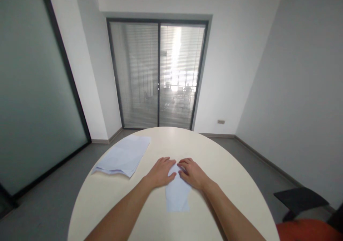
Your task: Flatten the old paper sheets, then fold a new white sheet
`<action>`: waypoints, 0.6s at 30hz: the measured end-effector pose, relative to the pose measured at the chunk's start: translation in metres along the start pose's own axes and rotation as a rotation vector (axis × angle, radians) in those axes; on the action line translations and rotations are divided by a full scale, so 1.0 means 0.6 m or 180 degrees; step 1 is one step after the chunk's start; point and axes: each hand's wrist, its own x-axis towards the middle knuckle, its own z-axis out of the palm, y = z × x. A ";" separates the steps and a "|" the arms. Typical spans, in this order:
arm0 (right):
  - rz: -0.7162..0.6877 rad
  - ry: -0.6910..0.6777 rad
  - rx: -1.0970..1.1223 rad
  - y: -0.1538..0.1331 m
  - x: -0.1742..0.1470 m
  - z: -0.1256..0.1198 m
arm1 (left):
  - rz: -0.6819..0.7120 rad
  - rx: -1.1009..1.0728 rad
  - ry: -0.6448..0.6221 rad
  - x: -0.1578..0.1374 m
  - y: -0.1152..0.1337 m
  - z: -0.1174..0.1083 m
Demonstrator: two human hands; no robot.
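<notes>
1. Noted a round, cream table (241, 191) under the left hand (160, 172) and right hand (194, 173).
2. Saw a stack of white paper (124, 154) ahead and to the left of the left hand, with a wavy near edge.
3. Found a dark-framed glazed panel (134, 73) with blinds straight beyond both, brighter on the right side.
4. Noticed a frosted panel (32, 73) far left of the left hand.
5. Spotted a small wall plate (221, 121) ahead and right of the right hand, low on a white wall (241, 55).
6. Made out a partly visible chair with an orange-red seat (308, 230) and black armrest (301, 199), right of the right hand and nearer.
</notes>
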 end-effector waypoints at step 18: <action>0.1042 -0.0055 -0.0674 0.015 -0.004 0.003 | 0.0517 -0.0427 0.0167 0.001 -0.007 0.006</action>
